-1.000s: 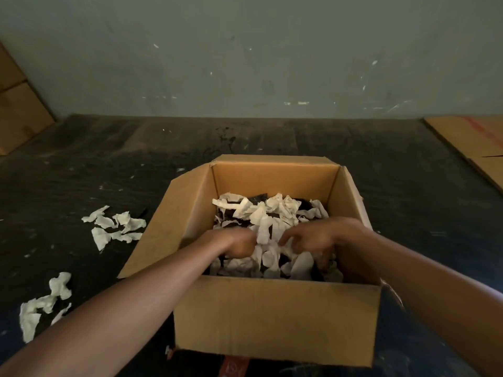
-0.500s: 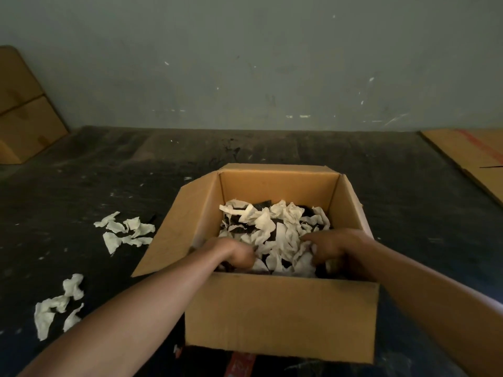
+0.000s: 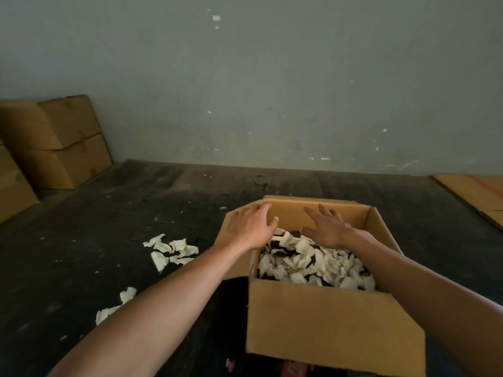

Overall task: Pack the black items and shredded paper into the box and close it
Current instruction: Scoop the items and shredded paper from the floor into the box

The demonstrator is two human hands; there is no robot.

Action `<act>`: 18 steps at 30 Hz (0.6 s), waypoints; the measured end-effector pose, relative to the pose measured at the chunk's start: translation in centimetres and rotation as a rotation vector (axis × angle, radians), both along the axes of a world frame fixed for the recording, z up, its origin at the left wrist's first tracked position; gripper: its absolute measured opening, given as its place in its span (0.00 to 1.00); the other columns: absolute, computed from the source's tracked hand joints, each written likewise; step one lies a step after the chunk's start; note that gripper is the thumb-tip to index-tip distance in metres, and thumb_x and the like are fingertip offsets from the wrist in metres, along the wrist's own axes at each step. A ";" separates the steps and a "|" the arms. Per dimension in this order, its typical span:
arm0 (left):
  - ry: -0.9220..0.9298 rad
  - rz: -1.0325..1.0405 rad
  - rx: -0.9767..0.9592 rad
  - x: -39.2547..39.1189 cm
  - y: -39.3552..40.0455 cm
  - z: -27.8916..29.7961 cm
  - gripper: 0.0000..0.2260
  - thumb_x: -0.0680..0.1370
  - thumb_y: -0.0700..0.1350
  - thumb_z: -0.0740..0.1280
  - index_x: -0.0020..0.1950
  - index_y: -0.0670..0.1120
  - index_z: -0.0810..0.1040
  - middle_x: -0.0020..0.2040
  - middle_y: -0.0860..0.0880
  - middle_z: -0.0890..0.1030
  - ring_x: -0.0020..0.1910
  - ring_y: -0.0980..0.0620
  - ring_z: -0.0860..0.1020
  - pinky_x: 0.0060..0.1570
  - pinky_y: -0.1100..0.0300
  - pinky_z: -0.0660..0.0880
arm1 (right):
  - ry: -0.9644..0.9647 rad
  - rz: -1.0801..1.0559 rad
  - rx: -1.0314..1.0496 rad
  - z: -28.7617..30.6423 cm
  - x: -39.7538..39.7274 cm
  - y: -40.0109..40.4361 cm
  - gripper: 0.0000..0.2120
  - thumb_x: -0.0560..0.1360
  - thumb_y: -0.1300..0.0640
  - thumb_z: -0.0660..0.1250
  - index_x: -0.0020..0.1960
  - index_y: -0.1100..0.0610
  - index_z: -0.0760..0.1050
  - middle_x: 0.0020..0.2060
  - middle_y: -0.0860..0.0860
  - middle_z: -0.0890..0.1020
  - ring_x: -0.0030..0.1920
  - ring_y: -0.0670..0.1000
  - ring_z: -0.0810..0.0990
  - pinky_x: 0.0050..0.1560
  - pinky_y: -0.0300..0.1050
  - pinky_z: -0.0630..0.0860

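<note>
Your work surface (image 3: 81, 240) is dark, scuffed and streaked, flecked with pale specks. It meets a grey-green painted wall (image 3: 272, 91) marked with chips and scratches. Closed cartons (image 3: 62, 148) stand stacked at the far left against that wall; a flat cardboard sheet (image 3: 479, 197) lies at the far right. The open box (image 3: 334, 327) sits at right of centre, flaps up, filled with white shredded paper (image 3: 313, 262) over black items (image 3: 283, 253) that show only in gaps. Loose paper scraps (image 3: 171, 250) lie on the surface left of the box. Your left hand (image 3: 251, 224) rests open-fingered at the far-left corner flap, gripping nothing visible. Your right hand (image 3: 325, 227) hovers spread above the contents, released.
</note>
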State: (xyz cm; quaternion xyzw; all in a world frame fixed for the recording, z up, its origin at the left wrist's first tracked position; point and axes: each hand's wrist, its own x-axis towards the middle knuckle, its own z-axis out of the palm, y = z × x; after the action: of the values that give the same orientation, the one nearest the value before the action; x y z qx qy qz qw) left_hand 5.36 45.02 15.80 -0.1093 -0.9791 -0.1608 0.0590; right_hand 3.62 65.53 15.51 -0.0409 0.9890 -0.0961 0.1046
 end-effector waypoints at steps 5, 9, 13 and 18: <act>0.025 0.079 -0.026 3.3 -8.9 -0.1 0.27 0.81 0.61 0.54 0.79 0.53 0.59 0.79 0.47 0.62 0.78 0.42 0.58 0.75 0.38 0.54 | 0.099 0.032 -0.014 -0.1 3.2 -8.5 0.35 0.79 0.36 0.54 0.79 0.41 0.41 0.79 0.53 0.38 0.78 0.61 0.38 0.74 0.68 0.46; -0.010 0.156 -0.015 6.5 -16.4 -1.2 0.29 0.81 0.62 0.54 0.80 0.53 0.57 0.80 0.47 0.61 0.78 0.42 0.57 0.75 0.39 0.52 | 0.160 0.101 -0.022 -1.2 5.7 -15.5 0.35 0.79 0.38 0.56 0.79 0.42 0.43 0.79 0.55 0.39 0.78 0.61 0.38 0.74 0.68 0.45; -0.117 0.224 0.002 10.8 -23.7 -4.3 0.32 0.80 0.63 0.56 0.80 0.53 0.53 0.80 0.46 0.57 0.79 0.41 0.54 0.75 0.39 0.53 | 0.237 0.251 0.005 -3.9 9.1 -22.3 0.35 0.79 0.38 0.56 0.79 0.43 0.43 0.79 0.56 0.39 0.78 0.60 0.37 0.75 0.64 0.44; -0.367 0.236 0.056 16.7 -30.7 -10.3 0.39 0.78 0.63 0.63 0.81 0.54 0.45 0.82 0.45 0.48 0.79 0.38 0.48 0.75 0.37 0.53 | 0.202 0.445 -0.053 -9.4 14.4 -28.7 0.37 0.78 0.39 0.58 0.79 0.42 0.42 0.79 0.55 0.36 0.78 0.57 0.34 0.77 0.60 0.43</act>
State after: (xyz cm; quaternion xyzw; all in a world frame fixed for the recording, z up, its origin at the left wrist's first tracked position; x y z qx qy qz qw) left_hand 22.08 14.36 5.55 0.0388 -0.9746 -0.1972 -0.0985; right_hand 17.99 36.88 6.11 -0.2700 0.9582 -0.0921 0.0225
